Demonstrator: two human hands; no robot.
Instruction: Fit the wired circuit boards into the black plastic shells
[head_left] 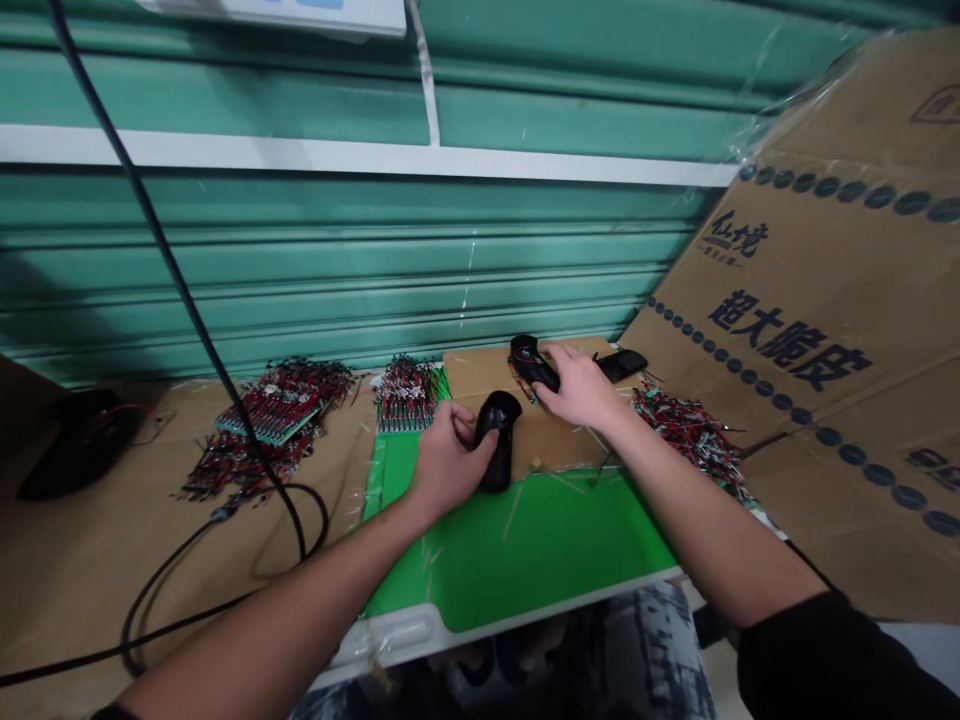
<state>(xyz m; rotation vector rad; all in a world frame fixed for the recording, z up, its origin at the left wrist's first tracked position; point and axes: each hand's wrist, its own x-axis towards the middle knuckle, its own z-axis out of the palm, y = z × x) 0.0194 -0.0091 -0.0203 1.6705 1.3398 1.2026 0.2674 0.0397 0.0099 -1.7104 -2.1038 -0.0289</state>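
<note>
My left hand (450, 455) is closed on a glossy black plastic shell (496, 440), rounded at its top, thumb lying on its near face. It is held over the green cutting mat (555, 540). Farther back, my right hand (579, 385) grips a second black plastic shell (531, 362) between thumb and fingers; thin red wire shows at that shell. Just right of these fingers lies another black plastic piece (622, 364), partly hidden by the hand. A cardboard sheet (562, 445) lies beneath the right hand.
Wired circuit boards stand in a stack (409, 395) behind the mat, with another pile (277, 410) at left and a loose heap (686, 430) at right. A black cable (187, 300) crosses the left side. Large cardboard (825, 300) stands right; a green shutter (337, 260) closes the back.
</note>
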